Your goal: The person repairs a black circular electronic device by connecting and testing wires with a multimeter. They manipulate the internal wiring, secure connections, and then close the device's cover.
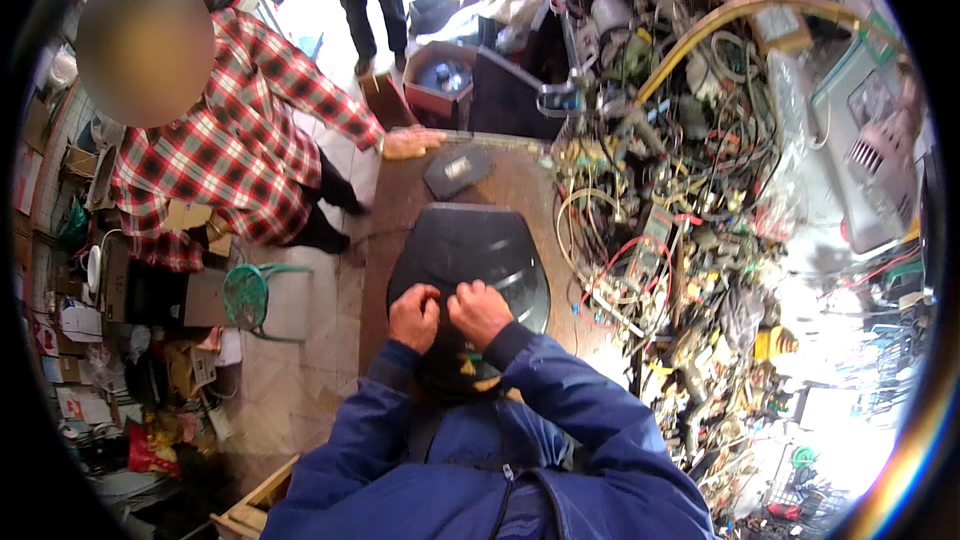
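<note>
A large black plastic housing (475, 240) with a glossy, rounded, many-sided top lies on the brown workbench (385, 230) in front of me. Both my hands are over its near part, side by side and slightly apart. My left hand (414, 318) is closed, with its fingers curled inward. Just to its right, my right hand (479, 310) is also closed, fingertips bent down toward the housing. Anything pinched in either hand is too small or hidden to make out. Beyond the housing lies a smaller flat dark plate (460, 173).
A person in a red plaid shirt (240, 140) stands at the left, one hand (410, 142) on the bench's far edge. Tangled cables and parts (700, 120) heap along the right, with a multimeter (655, 230) among them. A green stool (247, 298) stands left; a cardboard box (425, 100) sits beyond.
</note>
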Demonstrator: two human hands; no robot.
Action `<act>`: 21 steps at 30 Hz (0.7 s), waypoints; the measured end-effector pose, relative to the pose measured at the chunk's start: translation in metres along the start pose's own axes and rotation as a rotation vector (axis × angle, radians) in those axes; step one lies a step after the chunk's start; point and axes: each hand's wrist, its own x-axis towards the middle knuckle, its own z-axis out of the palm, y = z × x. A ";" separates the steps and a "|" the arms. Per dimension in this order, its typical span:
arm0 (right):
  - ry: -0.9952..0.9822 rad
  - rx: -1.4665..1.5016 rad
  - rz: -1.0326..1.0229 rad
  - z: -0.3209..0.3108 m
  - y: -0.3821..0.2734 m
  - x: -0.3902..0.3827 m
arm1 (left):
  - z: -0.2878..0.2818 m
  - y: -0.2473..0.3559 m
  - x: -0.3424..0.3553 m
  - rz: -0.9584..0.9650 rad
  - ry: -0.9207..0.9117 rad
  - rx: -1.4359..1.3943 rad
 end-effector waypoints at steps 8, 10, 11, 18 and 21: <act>-0.113 -0.003 -0.106 0.000 0.013 0.016 | -0.011 0.003 0.011 0.117 -0.036 0.025; -0.133 0.038 -0.139 0.008 0.015 0.021 | -0.014 -0.002 0.011 0.105 -0.047 0.036; -0.144 0.055 -0.152 0.012 0.018 0.023 | -0.015 -0.001 0.011 0.105 -0.050 0.041; -0.309 0.071 -0.255 0.012 0.024 0.033 | -0.016 -0.003 0.005 0.039 -0.071 0.025; -0.322 0.071 -0.266 0.003 0.025 0.034 | -0.011 -0.004 0.002 0.058 -0.032 0.019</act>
